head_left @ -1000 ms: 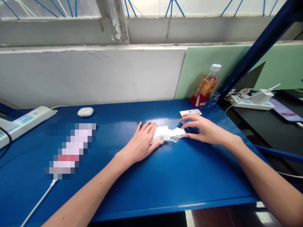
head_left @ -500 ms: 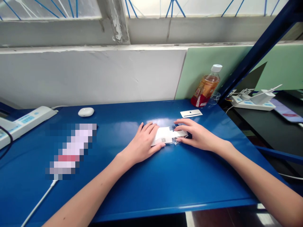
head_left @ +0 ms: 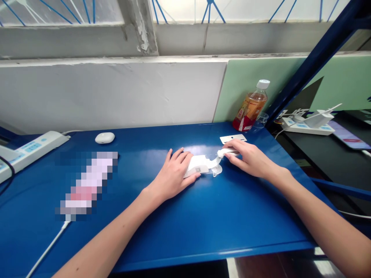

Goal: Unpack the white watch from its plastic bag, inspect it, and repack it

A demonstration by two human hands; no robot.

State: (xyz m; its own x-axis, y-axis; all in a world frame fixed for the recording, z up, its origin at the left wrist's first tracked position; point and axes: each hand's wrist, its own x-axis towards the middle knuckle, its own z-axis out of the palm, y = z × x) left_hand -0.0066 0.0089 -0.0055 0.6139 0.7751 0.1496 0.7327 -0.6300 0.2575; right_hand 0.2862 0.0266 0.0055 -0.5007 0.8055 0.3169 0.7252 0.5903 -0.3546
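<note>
My left hand [head_left: 176, 170] rests over the left end of a small white box [head_left: 198, 165], its thumb along the near side and its fingers across the far side. The box lies on the blue desk, with a small printed square on its near face. Clear crinkled plastic [head_left: 215, 170] pokes out at its right end. My right hand [head_left: 249, 157] pinches a white, strip-like piece [head_left: 222, 153] between thumb and fingers, slightly above the desk. That piece bends down toward the box's right end; its exact kind is unclear, and my fingers partly cover it.
A flat white card [head_left: 232, 138] lies behind my right hand, near a drink bottle [head_left: 251, 110] and a clear cup [head_left: 261, 120]. Leftward are a white earbud case [head_left: 104, 138], a pixelated phone [head_left: 84, 179] on a white cable [head_left: 48, 247], and a power strip [head_left: 34, 150].
My right hand has moved slightly right and away from me, drawing the white strip-like piece out from the box's right end and raising it. My left hand stays on the box.
</note>
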